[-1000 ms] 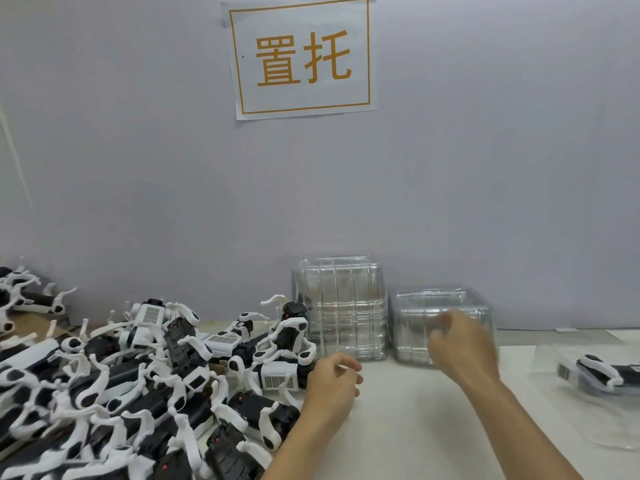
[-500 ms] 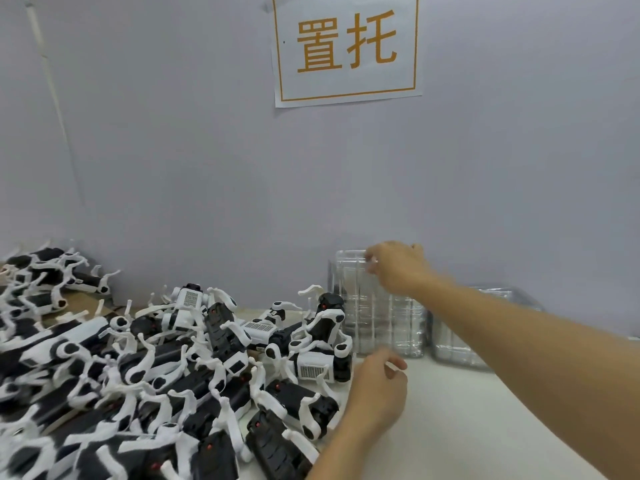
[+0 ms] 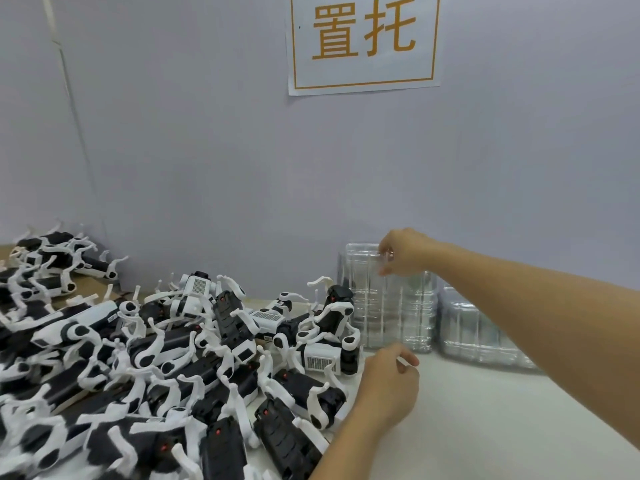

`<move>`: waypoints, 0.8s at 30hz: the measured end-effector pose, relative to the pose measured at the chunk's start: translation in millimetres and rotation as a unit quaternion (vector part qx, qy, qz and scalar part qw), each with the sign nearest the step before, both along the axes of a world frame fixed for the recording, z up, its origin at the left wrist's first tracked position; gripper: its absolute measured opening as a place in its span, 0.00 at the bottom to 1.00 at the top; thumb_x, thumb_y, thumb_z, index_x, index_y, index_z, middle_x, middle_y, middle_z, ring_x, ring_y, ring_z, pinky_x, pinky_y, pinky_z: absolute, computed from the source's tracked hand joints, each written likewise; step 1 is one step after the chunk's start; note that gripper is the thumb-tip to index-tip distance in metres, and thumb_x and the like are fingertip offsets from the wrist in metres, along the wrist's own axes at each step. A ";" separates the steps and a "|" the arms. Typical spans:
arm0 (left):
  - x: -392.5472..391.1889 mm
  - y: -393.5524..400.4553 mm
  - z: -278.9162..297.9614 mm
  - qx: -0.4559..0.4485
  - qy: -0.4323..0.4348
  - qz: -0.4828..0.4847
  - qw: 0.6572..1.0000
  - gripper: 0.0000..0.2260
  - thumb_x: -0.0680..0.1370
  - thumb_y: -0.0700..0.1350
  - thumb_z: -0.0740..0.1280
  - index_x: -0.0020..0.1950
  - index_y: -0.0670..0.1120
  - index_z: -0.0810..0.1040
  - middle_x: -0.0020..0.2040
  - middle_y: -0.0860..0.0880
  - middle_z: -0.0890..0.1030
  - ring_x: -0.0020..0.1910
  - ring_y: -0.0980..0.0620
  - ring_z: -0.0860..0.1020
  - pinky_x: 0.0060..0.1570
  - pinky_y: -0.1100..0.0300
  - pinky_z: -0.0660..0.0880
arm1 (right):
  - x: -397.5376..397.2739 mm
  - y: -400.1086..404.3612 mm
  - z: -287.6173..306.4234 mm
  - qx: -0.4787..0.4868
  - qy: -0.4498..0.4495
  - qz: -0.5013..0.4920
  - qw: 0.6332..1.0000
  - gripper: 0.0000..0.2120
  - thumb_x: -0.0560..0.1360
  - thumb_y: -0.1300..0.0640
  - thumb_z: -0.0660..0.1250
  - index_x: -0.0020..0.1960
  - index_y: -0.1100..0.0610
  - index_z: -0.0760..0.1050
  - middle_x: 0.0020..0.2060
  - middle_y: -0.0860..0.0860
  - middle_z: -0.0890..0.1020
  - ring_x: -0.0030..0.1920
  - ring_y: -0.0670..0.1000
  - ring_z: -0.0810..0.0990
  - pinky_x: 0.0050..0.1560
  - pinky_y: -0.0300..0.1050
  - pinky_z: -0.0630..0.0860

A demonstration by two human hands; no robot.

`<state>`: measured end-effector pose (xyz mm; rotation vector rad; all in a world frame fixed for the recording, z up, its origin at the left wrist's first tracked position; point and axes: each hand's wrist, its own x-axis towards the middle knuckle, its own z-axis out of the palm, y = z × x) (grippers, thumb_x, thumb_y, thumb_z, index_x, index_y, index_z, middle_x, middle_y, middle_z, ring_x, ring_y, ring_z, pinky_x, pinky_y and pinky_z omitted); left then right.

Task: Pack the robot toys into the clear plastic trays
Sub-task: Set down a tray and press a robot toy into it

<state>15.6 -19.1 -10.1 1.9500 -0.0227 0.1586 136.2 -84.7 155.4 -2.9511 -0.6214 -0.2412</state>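
A big heap of black-and-white robot dog toys (image 3: 194, 358) covers the left half of the table. Against the wall stands a tall stack of clear plastic trays (image 3: 391, 306), with a lower stack (image 3: 478, 327) to its right. My right hand (image 3: 405, 251) reaches over the tall stack and pinches the rim of the top tray between thumb and fingers. My left hand (image 3: 388, 386) hovers near the table by the edge of the toy heap, fingers loosely curled, holding nothing.
A white sign with orange characters (image 3: 363, 39) hangs on the grey wall behind. Bare white table (image 3: 485, 427) lies at the lower right, under my right forearm. More toys (image 3: 52, 258) are piled at the far left.
My right hand went from the lower right stack up to the top of the tall stack and now pinches its top tray. The view has turned left. The left hand has barely moved.
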 end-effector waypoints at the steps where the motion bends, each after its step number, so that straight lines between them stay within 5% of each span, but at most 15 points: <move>1: 0.2 -0.2 -0.6 0.001 0.001 -0.002 1.000 0.11 0.78 0.39 0.57 0.47 0.53 0.75 0.46 0.50 0.77 0.34 0.57 0.74 0.27 0.70 0.69 | 2.8 -2.0 -5.0 0.021 -0.017 0.002 1.000 0.12 0.74 0.49 0.75 0.53 0.53 0.80 0.52 0.51 0.82 0.53 0.55 0.80 0.55 0.49 0.77; 5: 2.4 -1.1 -1.2 0.000 0.002 -0.002 1.000 0.11 0.78 0.40 0.57 0.47 0.54 0.75 0.47 0.50 0.78 0.34 0.57 0.75 0.28 0.70 0.70 | 9.5 -5.1 -6.7 0.067 -0.057 0.010 0.996 0.12 0.73 0.55 0.76 0.36 0.49 0.75 0.37 0.47 0.80 0.44 0.53 0.81 0.45 0.46 0.75; 12: 4.5 -1.7 -0.8 -0.003 -0.003 0.002 1.000 0.10 0.79 0.41 0.57 0.47 0.54 0.75 0.54 0.47 0.79 0.36 0.56 0.76 0.27 0.71 0.69 | 17.5 -7.0 3.6 0.109 -0.042 0.034 0.993 0.16 0.73 0.58 0.75 0.30 0.51 0.73 0.31 0.47 0.76 0.36 0.49 0.74 0.43 0.47 0.73; 18: 4.6 -1.7 -1.7 -0.006 -0.009 0.001 1.000 0.10 0.78 0.40 0.57 0.48 0.53 0.75 0.52 0.46 0.79 0.35 0.56 0.75 0.26 0.71 0.69 | 21.8 -6.8 20.2 0.144 -0.072 0.036 0.986 0.02 0.75 0.59 0.74 0.47 0.54 0.82 0.33 0.43 0.77 0.40 0.48 0.76 0.50 0.47 0.76; 24: 5.3 -2.1 1.6 -0.017 -0.025 0.007 1.000 0.11 0.78 0.38 0.57 0.50 0.52 0.76 0.50 0.46 0.79 0.37 0.57 0.74 0.27 0.72 0.68 | 24.9 -18.0 43.4 0.215 -0.143 0.018 0.966 0.10 0.76 0.63 0.70 0.53 0.50 0.81 0.34 0.36 0.76 0.48 0.48 0.78 0.53 0.45 0.74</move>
